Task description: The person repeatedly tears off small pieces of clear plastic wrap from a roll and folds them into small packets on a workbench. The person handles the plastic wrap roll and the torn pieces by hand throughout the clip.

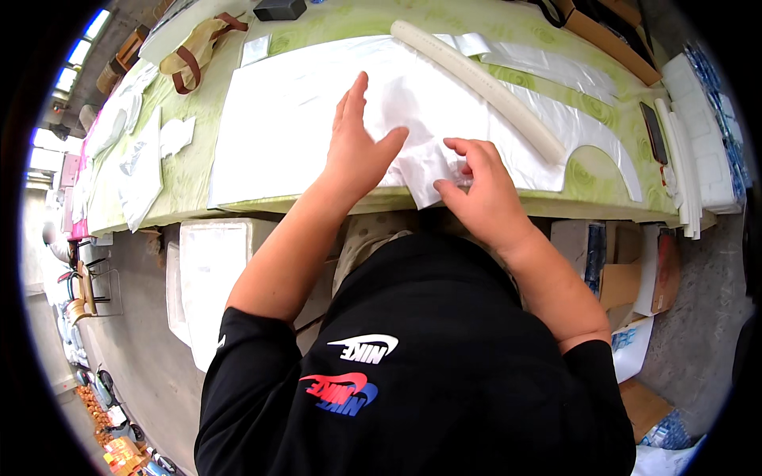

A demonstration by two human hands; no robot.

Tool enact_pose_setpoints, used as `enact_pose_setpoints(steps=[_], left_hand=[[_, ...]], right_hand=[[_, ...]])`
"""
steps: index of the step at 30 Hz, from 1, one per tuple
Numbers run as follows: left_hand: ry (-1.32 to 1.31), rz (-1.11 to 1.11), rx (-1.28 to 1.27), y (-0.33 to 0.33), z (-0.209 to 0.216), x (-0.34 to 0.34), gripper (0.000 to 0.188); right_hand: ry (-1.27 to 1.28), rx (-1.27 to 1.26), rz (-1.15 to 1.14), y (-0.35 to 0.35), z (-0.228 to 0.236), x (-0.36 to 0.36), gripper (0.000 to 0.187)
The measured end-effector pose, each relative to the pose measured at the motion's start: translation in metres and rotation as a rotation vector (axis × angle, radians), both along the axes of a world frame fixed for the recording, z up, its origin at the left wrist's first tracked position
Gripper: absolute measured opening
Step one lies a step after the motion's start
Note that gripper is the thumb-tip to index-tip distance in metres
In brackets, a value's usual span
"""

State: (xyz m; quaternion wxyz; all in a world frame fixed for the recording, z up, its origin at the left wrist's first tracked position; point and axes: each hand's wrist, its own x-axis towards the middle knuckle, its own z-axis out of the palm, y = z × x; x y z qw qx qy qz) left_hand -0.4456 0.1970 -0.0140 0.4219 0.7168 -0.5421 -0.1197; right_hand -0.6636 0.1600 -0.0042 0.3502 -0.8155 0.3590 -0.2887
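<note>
My left hand (355,151) is raised over a large white sheet (278,119) on the table, its fingers stretched up and the thumb held apart. Between my two hands lies a thin, crumpled white film (417,155), whose lower end droops over the table's front edge. My right hand (486,186) is at the right side of that film, fingers bent and thumb apart from the index finger, with nothing visible gripped. Whether its fingertips touch the film I cannot tell. A long off-white tube (480,89) with small marks lies slantwise across the sheet, beyond my right hand.
Green patterned cloth (595,168) covers the table. A beige bag (190,59) with brown handles and folded clear plastic (143,170) lie left. A dark box (279,9) stands at the back. Rightward are a cardboard box (627,51), a phone (653,132) and white rolls (684,170).
</note>
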Motion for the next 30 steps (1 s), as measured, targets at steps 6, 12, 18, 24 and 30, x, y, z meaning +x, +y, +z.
enact_pose_setpoints(steps=[6,12,18,24,30], left_hand=[[0.243,-0.149,0.187,0.053,0.018,-0.024,0.098],[0.868,-0.159,0.128,0.1,0.005,-0.046,0.084],[1.212,0.025,0.306,0.104,-0.009,-0.044,0.052],[1.225,0.043,0.326,0.101,-0.02,-0.042,0.041],[1.211,0.019,0.289,0.106,-0.016,-0.047,0.055]], right_hand=[[0.014,0.003,-0.009,0.004,-0.005,-0.003,0.046],[0.151,-0.084,0.085,0.009,-0.001,0.001,0.042],[0.08,-0.119,0.19,0.022,-0.002,-0.004,0.033],[-0.045,-0.079,0.218,0.03,-0.006,-0.005,0.032],[-0.143,0.239,0.036,0.032,-0.009,-0.007,0.053]])
